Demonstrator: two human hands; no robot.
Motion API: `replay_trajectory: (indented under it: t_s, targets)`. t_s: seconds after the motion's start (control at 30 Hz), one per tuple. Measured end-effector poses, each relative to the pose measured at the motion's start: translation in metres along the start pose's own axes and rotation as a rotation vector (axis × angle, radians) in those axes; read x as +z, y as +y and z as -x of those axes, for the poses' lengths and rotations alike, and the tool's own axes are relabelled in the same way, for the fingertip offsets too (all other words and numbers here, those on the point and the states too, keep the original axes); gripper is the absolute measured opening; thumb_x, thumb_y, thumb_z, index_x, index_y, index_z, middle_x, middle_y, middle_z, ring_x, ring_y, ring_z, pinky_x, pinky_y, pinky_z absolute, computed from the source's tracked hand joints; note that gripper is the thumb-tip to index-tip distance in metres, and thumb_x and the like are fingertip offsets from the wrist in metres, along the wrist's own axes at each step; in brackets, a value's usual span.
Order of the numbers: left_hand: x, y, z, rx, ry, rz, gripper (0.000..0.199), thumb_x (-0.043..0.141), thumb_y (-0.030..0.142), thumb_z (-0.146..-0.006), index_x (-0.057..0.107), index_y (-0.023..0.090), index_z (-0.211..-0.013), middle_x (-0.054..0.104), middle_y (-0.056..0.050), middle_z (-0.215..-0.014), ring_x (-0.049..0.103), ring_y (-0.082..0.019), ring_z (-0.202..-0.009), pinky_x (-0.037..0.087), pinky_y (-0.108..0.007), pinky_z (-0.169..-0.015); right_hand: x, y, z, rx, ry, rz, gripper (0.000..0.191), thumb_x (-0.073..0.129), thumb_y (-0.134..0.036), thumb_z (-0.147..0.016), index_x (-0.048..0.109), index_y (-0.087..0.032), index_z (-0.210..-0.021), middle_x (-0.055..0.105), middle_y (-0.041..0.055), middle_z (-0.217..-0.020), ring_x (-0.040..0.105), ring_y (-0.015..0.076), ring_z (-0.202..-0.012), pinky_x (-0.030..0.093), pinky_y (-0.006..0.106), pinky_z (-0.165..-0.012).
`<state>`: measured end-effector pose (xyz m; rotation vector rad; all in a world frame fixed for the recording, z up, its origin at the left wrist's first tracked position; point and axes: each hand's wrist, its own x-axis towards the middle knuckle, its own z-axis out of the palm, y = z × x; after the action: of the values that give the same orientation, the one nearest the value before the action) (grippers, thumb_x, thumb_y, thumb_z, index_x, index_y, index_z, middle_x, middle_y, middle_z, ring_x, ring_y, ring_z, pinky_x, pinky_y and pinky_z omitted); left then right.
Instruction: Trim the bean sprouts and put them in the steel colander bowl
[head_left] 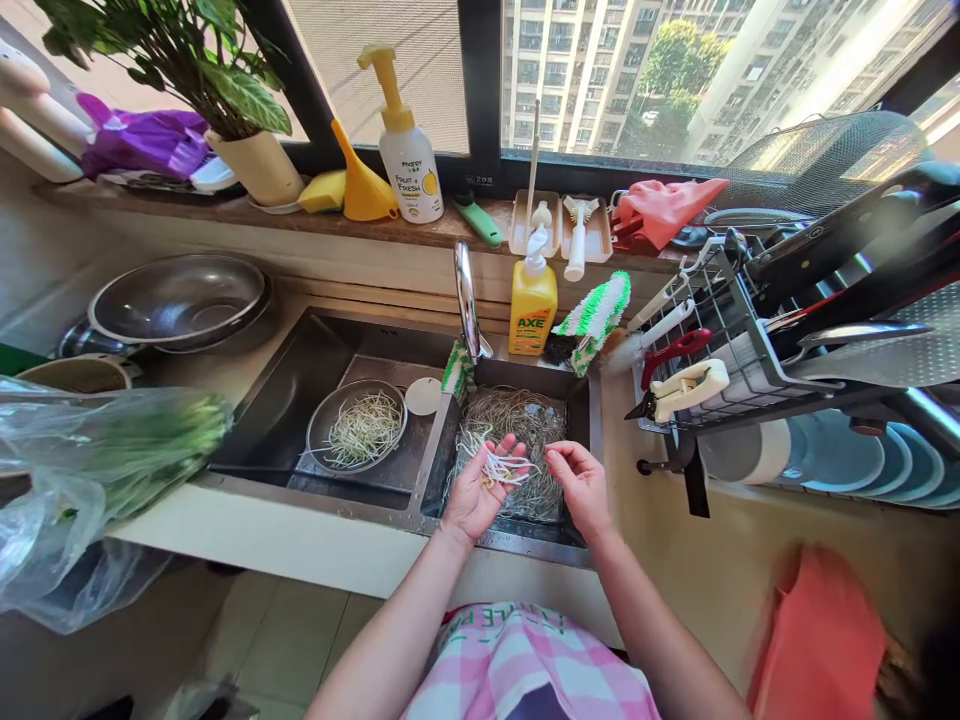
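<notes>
My left hand (472, 490) is cupped palm up over the right bowl of a stainless steel double sink (330, 491), with a small bunch of pale bean sprouts (499, 465) lying across its fingers. My right hand (581, 487) is beside it, fingertips drawn together, holding nothing I can make out. Beneath both hands, a large tangled heap of bean sprouts (517, 440) fills the right bowl. A wire mesh strainer (356, 425) with more sprouts sits in the left bowl.
A chrome faucet (466, 300) rises behind the sink, beside a yellow AXE bottle (532, 305) and a green-white brush (596, 320). A wire rack with knives (712, 350) stands right. A steel basin (178, 300) and a plastic bag of greens (90, 470) are left.
</notes>
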<state>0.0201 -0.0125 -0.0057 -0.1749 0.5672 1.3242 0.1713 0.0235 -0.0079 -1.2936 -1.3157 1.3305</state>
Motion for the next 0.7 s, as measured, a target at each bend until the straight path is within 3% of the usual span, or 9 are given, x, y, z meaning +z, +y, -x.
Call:
replay_trajectory:
  t_s: [0.13,0.2,0.3,0.4,0.47,0.7]
  targets:
    - [-0.005,0.008,0.0,0.002,0.028,0.04,0.012,0.048,0.024,-0.082,0.058,0.016,-0.084,0.061,-0.005,-0.108,0.049,-0.025,-0.112,0.039,-0.045,-0.093,-0.014,0.032,-0.009,0.133,-0.226,0.279,0.02,0.053,-0.036,-0.074,0.061,-0.018,-0.072,0.059,0.0022,-0.066,0.052,0.0143,-0.06,0.039,0.024,-0.055]
    - [-0.009,0.011,0.0,0.009,0.042,0.014,0.012,0.049,0.024,-0.082,0.057,0.016,-0.084,0.062,-0.005,-0.106,0.052,-0.024,-0.108,0.041,-0.044,-0.091,-0.014,0.039,-0.007,0.149,-0.222,0.324,0.019,0.056,-0.036,-0.071,0.06,-0.018,-0.068,0.059,0.0023,-0.066,0.052,0.0148,-0.061,0.039,0.025,-0.056]
    - [-0.014,0.014,0.001,0.032,0.074,-0.065,0.011,0.052,0.025,-0.08,0.055,0.016,-0.086,0.063,-0.006,-0.102,0.056,-0.023,-0.102,0.043,-0.042,-0.087,-0.009,0.03,0.0,0.276,-0.211,-0.023,0.019,0.058,-0.038,-0.071,0.057,-0.019,-0.076,0.059,0.001,-0.07,0.051,0.0125,-0.058,0.037,0.023,-0.051]
    - [-0.015,0.016,0.002,0.048,0.097,-0.153,0.012,0.054,0.025,-0.078,0.054,0.017,-0.087,0.063,-0.006,-0.1,0.058,-0.022,-0.099,0.044,-0.04,-0.085,-0.002,0.01,0.007,0.42,-0.29,-0.447,0.017,0.059,-0.035,-0.073,0.053,-0.019,-0.078,0.059,-0.0003,-0.072,0.051,0.0098,-0.056,0.034,0.02,-0.048]
    - [-0.014,0.016,0.005,0.043,0.095,-0.262,0.015,0.056,0.027,-0.077,0.053,0.017,-0.088,0.063,-0.006,-0.099,0.059,-0.022,-0.096,0.046,-0.038,-0.081,0.002,0.0,0.01,0.457,-0.33,-0.612,0.015,0.059,-0.031,-0.073,0.051,-0.019,-0.077,0.06,-0.0002,-0.073,0.051,0.0089,-0.055,0.033,0.019,-0.047]
    - [-0.013,0.018,0.016,-0.053,-0.019,-0.685,0.023,0.057,0.035,-0.075,0.053,0.015,-0.085,0.061,-0.002,-0.076,0.057,-0.01,-0.064,0.044,-0.023,-0.061,0.026,-0.006,0.015,0.484,-0.488,-0.689,0.014,0.053,-0.028,-0.076,0.045,-0.017,-0.073,0.064,0.0035,-0.078,0.052,0.0082,-0.049,0.024,0.017,-0.04]
